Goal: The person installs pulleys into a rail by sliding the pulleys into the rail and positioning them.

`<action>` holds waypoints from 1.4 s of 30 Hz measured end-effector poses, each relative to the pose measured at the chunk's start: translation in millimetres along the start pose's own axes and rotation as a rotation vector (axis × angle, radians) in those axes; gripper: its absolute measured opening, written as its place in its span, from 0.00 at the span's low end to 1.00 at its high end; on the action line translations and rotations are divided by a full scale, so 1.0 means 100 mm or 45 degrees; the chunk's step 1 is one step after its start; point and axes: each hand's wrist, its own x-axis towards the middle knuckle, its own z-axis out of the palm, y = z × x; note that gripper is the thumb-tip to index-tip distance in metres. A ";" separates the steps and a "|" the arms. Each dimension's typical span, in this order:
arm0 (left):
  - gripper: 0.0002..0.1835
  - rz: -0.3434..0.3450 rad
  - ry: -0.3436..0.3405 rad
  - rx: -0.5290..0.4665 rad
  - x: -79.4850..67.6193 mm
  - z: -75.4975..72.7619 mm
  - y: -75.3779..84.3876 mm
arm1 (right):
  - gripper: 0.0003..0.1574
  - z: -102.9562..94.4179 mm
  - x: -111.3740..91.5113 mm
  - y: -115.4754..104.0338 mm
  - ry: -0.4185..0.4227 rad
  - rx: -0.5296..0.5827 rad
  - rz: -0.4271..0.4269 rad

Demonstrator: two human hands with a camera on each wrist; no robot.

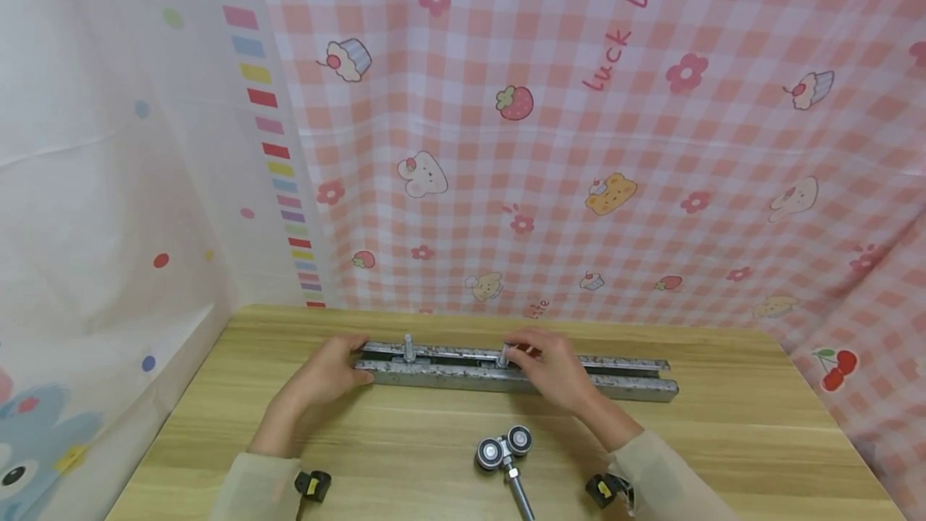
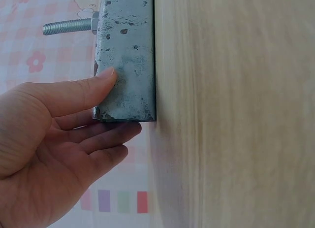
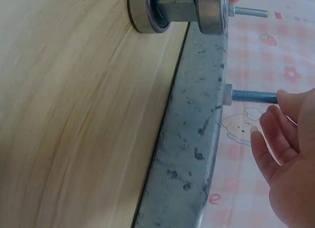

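A grey, spotted metal track (image 1: 448, 377) with a slot along its top lies lengthwise on the table. My left hand (image 1: 329, 374) holds its left end; in the left wrist view the thumb presses the side of the track (image 2: 129, 46) and the other fingers lie about the end. Two threaded bolts stand up out of the slot. The left bolt (image 1: 408, 348) stands untouched near the left hand. My right hand (image 1: 555, 368) pinches the tip of the other bolt (image 3: 253, 96) between thumb and fingers. Whatever carries the bolts inside the track is mostly hidden.
A loose roller hanger (image 1: 504, 450) with wheels and a threaded rod lies on the wooden table (image 1: 405, 457), in front of the track. A pink checked cloth (image 1: 550, 183) hangs behind the table, a white one (image 1: 108, 183) at the left.
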 end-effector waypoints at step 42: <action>0.27 0.017 0.015 0.021 -0.01 0.00 0.00 | 0.64 -0.43 -1.17 -0.09 -0.371 -0.800 -0.200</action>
